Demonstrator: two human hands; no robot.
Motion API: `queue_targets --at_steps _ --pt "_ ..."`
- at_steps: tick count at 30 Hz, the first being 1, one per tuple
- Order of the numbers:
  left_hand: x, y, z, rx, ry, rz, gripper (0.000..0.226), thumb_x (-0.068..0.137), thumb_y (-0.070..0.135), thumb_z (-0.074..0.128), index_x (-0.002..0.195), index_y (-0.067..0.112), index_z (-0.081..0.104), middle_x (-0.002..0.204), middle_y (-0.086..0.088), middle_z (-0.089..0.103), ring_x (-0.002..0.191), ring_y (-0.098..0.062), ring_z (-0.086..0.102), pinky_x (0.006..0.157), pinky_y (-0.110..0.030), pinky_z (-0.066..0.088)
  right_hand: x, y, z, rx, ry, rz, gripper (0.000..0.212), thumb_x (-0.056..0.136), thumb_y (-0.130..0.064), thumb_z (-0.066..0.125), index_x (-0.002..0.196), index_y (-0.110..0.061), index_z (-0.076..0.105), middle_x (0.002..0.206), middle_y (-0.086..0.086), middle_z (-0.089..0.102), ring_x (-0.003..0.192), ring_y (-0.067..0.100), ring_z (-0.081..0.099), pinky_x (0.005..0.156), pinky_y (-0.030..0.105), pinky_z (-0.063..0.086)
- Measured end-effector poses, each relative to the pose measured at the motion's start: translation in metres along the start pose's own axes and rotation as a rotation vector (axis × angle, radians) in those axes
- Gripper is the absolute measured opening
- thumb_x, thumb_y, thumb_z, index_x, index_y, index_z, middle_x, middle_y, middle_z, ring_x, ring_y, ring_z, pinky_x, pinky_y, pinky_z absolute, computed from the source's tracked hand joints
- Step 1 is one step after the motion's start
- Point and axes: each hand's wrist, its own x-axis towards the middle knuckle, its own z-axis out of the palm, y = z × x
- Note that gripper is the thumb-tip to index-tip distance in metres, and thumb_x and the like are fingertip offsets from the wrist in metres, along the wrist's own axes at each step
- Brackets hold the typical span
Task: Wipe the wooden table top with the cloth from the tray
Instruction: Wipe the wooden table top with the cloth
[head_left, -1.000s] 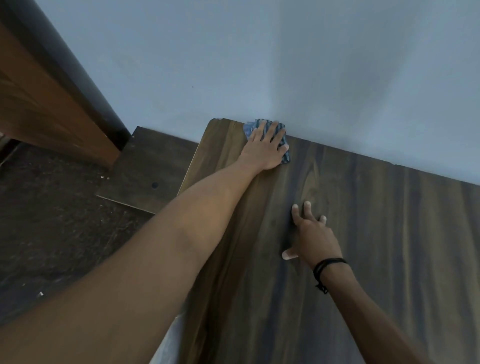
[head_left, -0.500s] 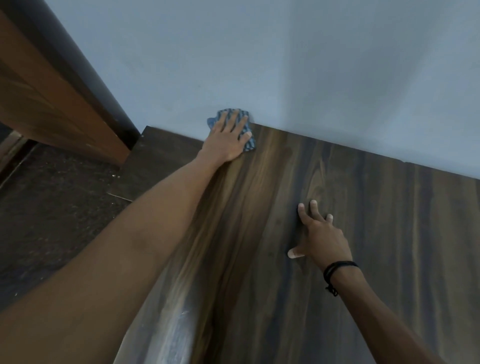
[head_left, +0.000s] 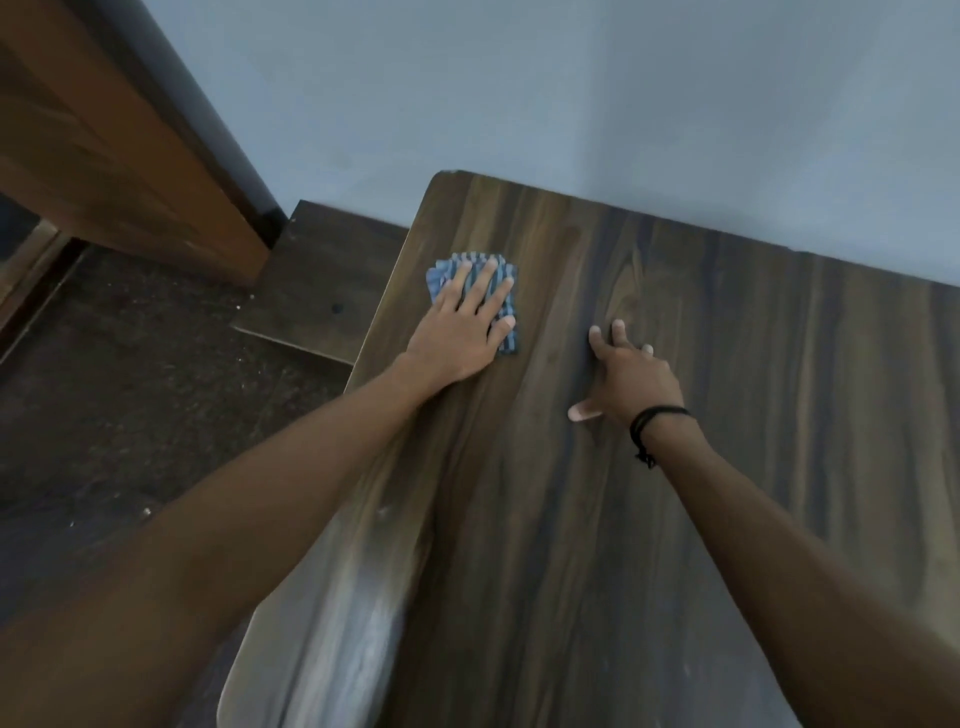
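I saw the left hand (head_left: 457, 332), fingers spread, wipe the cloth (head_left: 440, 273) back from the wall (head_left: 571, 104) along the table (head_left: 779, 415); the right hand (head_left: 631, 382) fingers stayed apart.

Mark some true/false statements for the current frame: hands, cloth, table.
1. The left hand presses the blue striped cloth onto the table top with straight fingers. True.
2. The right hand grips a second cloth. False: it rests bare on the wood, fingers spread.
3. The cloth lies nearer the table's left edge than the right hand does. True.
4. A black band sits on the left wrist. False: it is on the right wrist.
5. The cloth is bunched against the wall. False: bare wood shows between cloth and wall.
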Motion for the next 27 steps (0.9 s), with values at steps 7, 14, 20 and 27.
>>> queue_targets --at_steps 7,14,20,27 --pt "-0.162 0.029 0.047 0.017 -0.004 -0.004 0.066 0.103 0.054 0.006 0.159 0.022 -0.001 0.168 -0.006 -0.006 0.153 -0.030 -0.012 0.125 -0.048 0.001 -0.044 -0.020 0.025 -0.039 0.102 0.003 0.082 0.093 -0.038 0.069 0.159 -0.018 0.024 0.167 0.011 0.014 0.144 0.040 0.034 0.110 0.050 0.037" --pt "-0.302 0.042 0.084 0.008 0.032 0.019 0.065 0.104 0.053 0.009 0.160 0.021 0.001 0.168 -0.008 -0.004 0.153 -0.031 -0.009 0.125 -0.046 0.001 -0.149 -0.040 0.099 0.025 0.179 0.041 0.066 0.097 -0.029 0.063 0.155 -0.019 0.034 0.162 0.008 0.031 0.138 0.034 0.044 0.106 0.045 0.041" --pt "-0.404 0.058 0.110 0.000 0.072 -0.045 0.064 0.105 0.051 0.015 0.160 0.019 0.007 0.167 -0.011 0.004 0.153 -0.034 0.000 0.122 -0.046 0.001 -0.233 -0.060 0.143 0.106 0.176 0.048 0.055 0.095 -0.029 0.064 0.146 -0.022 0.047 0.130 0.013 0.061 0.115 0.036 0.060 0.090 0.044 0.051" --pt "-0.449 0.059 0.120 -0.001 0.063 -0.193 0.067 0.103 0.054 0.006 0.160 0.019 0.002 0.167 -0.009 -0.002 0.154 -0.032 -0.006 0.125 -0.046 0.005 -0.284 -0.088 0.185 0.151 0.096 -0.033 0.062 0.093 -0.033 0.064 0.151 -0.031 0.043 0.130 0.010 0.064 0.118 0.034 0.060 0.093 0.042 0.050"
